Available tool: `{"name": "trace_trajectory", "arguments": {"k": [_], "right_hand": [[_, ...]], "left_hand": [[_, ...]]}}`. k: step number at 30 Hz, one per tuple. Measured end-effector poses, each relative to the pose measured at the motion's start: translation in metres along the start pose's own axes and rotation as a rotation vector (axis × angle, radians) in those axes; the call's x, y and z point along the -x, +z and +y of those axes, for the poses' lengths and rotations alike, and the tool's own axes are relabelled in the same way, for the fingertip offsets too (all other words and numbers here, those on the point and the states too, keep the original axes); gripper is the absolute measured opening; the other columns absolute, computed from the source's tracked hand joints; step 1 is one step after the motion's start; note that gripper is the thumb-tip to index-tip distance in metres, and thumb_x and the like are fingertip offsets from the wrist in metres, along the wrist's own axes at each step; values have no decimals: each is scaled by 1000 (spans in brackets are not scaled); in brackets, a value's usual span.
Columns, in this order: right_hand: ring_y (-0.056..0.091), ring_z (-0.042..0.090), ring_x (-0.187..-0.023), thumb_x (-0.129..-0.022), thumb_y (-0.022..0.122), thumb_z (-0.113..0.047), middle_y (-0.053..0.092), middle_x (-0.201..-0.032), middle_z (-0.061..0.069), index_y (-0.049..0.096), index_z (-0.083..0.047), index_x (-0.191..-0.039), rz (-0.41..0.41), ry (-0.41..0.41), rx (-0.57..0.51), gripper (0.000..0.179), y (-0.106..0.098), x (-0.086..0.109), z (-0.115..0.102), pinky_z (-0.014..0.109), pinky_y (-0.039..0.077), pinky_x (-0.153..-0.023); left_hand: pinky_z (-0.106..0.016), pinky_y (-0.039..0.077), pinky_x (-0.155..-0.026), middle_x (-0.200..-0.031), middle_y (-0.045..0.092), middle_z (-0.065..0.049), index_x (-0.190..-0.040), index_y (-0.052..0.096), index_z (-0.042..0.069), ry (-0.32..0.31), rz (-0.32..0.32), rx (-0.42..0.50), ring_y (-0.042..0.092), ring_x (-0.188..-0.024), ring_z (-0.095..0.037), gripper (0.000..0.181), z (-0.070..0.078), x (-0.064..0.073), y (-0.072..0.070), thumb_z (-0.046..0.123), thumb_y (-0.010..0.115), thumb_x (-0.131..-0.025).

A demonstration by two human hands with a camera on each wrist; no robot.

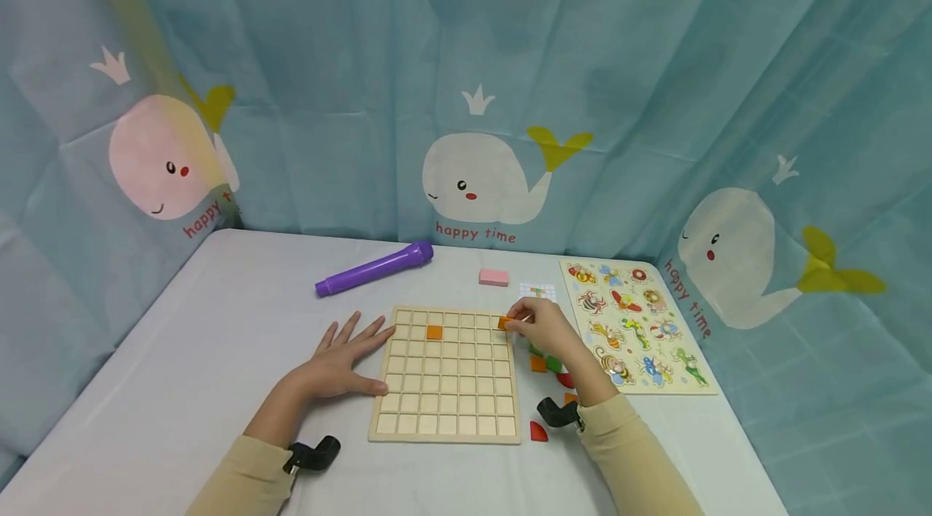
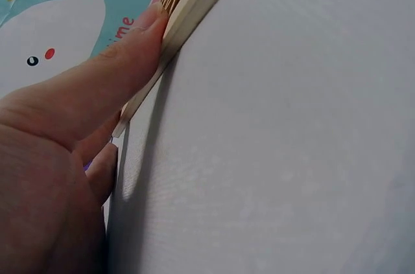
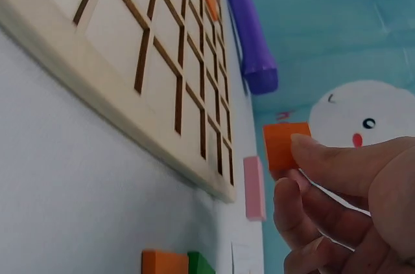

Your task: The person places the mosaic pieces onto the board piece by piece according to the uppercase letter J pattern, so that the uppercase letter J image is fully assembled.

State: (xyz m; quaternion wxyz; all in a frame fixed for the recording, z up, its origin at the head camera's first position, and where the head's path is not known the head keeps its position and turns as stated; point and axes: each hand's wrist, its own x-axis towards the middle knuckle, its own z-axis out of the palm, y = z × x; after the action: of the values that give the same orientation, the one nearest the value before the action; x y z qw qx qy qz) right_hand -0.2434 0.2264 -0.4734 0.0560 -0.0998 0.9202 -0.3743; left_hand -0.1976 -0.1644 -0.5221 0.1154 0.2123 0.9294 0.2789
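Observation:
A wooden grid board lies flat on the table, one orange square tile seated in its second row. My left hand is spread beside the board, its thumb and fingertips touching the left edge; in the left wrist view the thumb lies along the board's rim. My right hand pinches another orange square tile between thumb and fingers, over the board's upper right corner in the head view. The right wrist view shows this tile raised, its flat face toward the camera.
Right of the board lie loose orange, green and red pieces, including a red quarter-round piece. A small printed pattern card, a pink block and a purple toy microphone are farther back. An insect picture puzzle board occupies the right side.

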Motion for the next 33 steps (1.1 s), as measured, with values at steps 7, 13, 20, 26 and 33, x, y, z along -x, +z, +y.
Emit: {"name": "trace_trajectory", "arguments": {"k": [7, 13, 20, 26, 33], "right_hand": [[62, 14, -77, -92, 76, -22, 68, -92, -2, 72, -18, -94, -13, -26, -10, 6, 9, -6, -10, 29, 53, -66], [62, 16, -71, -93, 75, -21, 68, -87, -2, 71, -15, -96, -48, -63, -22, 7, 22, -12, -12, 30, 53, -63], [64, 17, -68, -94, 74, -18, 68, -84, -2, 72, -14, -94, -87, -94, -5, 5, 35, -21, -20, 28, 54, -59], [63, 17, -67, -94, 73, -18, 68, -83, -2, 72, -14, -94, -111, -87, -1, 4, 41, -25, -25, 28, 51, -57], [60, 11, -71, -94, 74, -19, 67, -83, -3, 72, -16, -92, -124, -83, 30, 4, 46, -29, -27, 26, 52, -62]], "left_hand": [[-65, -13, -120, -170, 18, -8, -160, 31, 26, 3, 1, 0, -7, -155, -45, 105, 0, 0, 0, 67, 76, -75], [-65, -14, -120, -170, 17, -8, -160, 31, 26, 4, -3, 2, -8, -155, -44, 105, -1, -1, 2, 67, 76, -75], [-65, -13, -120, -170, 18, -8, -160, 31, 26, 1, 6, -1, -7, -155, -44, 105, -2, -1, 2, 67, 76, -74], [-66, -13, -120, -169, 18, -9, -160, 31, 25, 9, 11, -5, -7, -155, -45, 105, -2, -1, 1, 68, 76, -75], [-65, -14, -120, -170, 18, -9, -160, 31, 25, -3, 3, 3, -8, -155, -45, 106, -2, -1, 0, 67, 77, -74]]}}
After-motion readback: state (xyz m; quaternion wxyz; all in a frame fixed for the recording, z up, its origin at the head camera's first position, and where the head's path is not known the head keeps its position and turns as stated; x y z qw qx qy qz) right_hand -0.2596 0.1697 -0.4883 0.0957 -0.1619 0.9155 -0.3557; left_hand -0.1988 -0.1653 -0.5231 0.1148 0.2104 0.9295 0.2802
